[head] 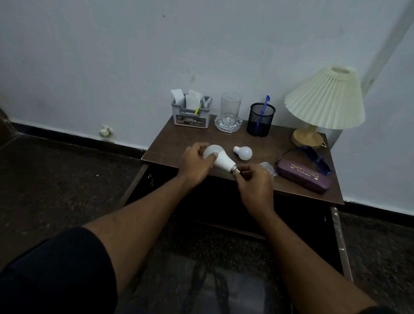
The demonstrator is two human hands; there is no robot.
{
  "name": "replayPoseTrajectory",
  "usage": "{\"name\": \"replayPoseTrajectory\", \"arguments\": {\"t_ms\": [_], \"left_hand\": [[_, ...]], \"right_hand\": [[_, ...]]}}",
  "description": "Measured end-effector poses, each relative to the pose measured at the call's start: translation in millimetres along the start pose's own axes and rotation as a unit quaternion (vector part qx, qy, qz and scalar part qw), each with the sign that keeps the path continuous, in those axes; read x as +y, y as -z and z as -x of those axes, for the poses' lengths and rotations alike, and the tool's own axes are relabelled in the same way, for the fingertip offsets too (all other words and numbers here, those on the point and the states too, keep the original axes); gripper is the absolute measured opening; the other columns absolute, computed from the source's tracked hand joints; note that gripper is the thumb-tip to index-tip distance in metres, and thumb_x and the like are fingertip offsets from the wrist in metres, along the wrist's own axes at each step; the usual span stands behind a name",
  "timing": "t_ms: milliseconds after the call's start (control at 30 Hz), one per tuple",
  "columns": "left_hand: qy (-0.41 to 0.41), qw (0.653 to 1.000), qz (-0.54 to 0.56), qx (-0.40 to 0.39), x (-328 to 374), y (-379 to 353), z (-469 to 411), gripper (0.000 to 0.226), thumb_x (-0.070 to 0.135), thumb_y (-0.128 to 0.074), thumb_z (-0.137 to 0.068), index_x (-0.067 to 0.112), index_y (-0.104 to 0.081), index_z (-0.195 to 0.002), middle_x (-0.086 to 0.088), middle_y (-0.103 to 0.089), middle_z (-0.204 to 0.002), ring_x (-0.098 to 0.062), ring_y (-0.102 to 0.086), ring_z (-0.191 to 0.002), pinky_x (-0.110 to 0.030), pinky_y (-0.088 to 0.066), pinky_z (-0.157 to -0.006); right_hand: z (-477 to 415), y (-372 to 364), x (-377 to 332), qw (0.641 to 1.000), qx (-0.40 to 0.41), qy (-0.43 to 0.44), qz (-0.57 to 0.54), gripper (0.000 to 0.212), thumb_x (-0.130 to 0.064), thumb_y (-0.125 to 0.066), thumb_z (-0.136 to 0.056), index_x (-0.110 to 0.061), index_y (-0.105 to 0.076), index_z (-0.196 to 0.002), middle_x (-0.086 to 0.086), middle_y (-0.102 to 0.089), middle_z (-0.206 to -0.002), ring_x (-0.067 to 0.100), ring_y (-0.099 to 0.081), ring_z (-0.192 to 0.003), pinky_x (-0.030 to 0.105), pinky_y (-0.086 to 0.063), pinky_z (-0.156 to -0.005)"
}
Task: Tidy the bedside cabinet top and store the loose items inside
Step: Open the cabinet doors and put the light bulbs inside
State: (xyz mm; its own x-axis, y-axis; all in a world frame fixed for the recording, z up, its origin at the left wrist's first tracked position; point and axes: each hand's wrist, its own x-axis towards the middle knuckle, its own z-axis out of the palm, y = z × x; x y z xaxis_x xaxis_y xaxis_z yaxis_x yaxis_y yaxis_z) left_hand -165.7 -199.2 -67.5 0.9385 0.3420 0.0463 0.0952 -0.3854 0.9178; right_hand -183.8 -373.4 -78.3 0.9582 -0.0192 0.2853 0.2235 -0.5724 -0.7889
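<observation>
2 smooth white bulbs: big bulb (220,158) held at front edge of the brown cabinet top (175,147), L hand (195,162) curled round its dome, R hand (255,182) pinching its metal cap. The small bulb (244,152) lies just beyond R hand; 1 oblong purple case (302,175) to its right.

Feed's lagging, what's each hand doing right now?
Left hand: holding the large bulb by its round end.
Right hand: pinching that bulb's metal base.
</observation>
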Motion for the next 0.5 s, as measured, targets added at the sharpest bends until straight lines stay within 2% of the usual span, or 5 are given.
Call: {"name": "replayPoseTrajectory", "arguments": {"t_ms": [133,233,267,333,500], "left_hand": [[0.031,0.999,0.036,0.021,-7.8,19.1,45.9,0.040,0.027,-0.072,-0.090,0.012,-0.063,-0.126,-0.009,-0.064,-0.125,-0.022,-0.064,-0.110,-0.040,-0.054,-0.099],[0.060,0.997,0.044,0.038,-19.3,28.5,75.1,0.038,0.026,-0.071,-0.091,0.012,-0.063,-0.126,-0.009,-0.064,-0.124,-0.022,-0.065,-0.109,-0.038,-0.055,-0.095],[0.067,0.996,0.037,0.042,-24.9,30.4,82.8,0.038,0.026,-0.071,-0.091,0.012,-0.063,-0.126,-0.010,-0.064,-0.124,-0.022,-0.065,-0.109,-0.036,-0.055,-0.093],[0.083,0.995,0.030,0.047,-35.8,32.2,94.3,0.040,0.024,-0.070,-0.092,0.010,-0.062,-0.129,-0.011,-0.066,-0.123,-0.023,-0.065,-0.108,-0.036,-0.055,-0.092],[0.126,0.991,0.027,0.047,-65.7,33.1,101.5,0.042,0.022,-0.070,-0.093,0.008,-0.060,-0.131,-0.012,-0.068,-0.120,-0.020,-0.063,-0.099,-0.035,-0.054,-0.088]], "right_hand": [[33.2,-1.8,-7.7,0.994,-0.004,-0.076,-0.078,0.014,-0.014,-0.078,-0.084,-0.018,-0.076,-0.097,-0.001,-0.074,-0.097,0.002,-0.069,-0.081,0.021,-0.058,-0.077],[58.9,-8.7,-10.0,0.984,0.012,-0.137,-0.114,0.016,-0.018,-0.081,-0.082,-0.017,-0.077,-0.097,-0.007,-0.072,-0.083,-0.005,-0.065,-0.072,0.003,-0.046,-0.064],[66.8,-12.4,-9.9,0.981,0.012,-0.150,-0.119,0.017,-0.018,-0.082,-0.082,-0.015,-0.077,-0.098,-0.008,-0.071,-0.080,-0.006,-0.063,-0.070,0.001,-0.044,-0.060],[78.7,-20.8,-8.8,0.978,0.007,-0.170,-0.121,0.018,-0.015,-0.081,-0.083,-0.011,-0.077,-0.099,-0.005,-0.072,-0.083,-0.002,-0.064,-0.071,0.003,-0.044,-0.063],[93.3,-46.2,-0.4,0.972,0.000,-0.203,-0.120,0.020,-0.010,-0.076,-0.087,-0.007,-0.077,-0.106,0.006,-0.076,-0.098,0.016,-0.071,-0.093,0.029,-0.057,-0.090]]}}
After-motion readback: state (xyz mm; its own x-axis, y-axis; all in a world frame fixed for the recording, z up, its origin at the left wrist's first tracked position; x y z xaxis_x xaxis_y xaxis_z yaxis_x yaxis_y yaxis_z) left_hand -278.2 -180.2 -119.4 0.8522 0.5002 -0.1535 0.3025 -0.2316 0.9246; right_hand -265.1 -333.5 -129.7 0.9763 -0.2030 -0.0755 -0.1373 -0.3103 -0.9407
